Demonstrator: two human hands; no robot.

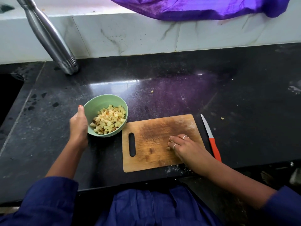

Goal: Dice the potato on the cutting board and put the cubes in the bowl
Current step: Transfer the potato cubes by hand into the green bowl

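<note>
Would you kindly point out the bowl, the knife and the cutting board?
bowl [91,103]: head view, bare inner wall.
knife [215,148]: head view, orange handle.
cutting board [151,134]: head view, bare scored middle.

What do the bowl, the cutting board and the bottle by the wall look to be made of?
Bowl: pale green, matte and smooth, probably plastic or a fibre composite; ceramic can't be excluded.
Cutting board: wood or bamboo, unfinished, with visible grain, knife scoring and dark staining.
Bottle: brushed stainless steel by its grey metallic sheen, with ridged rings near the base.

left hand [79,126] holds the green bowl [104,101] of potato cubes [108,119]; right hand [182,146] gathers bits on the cutting board [151,137].
</note>
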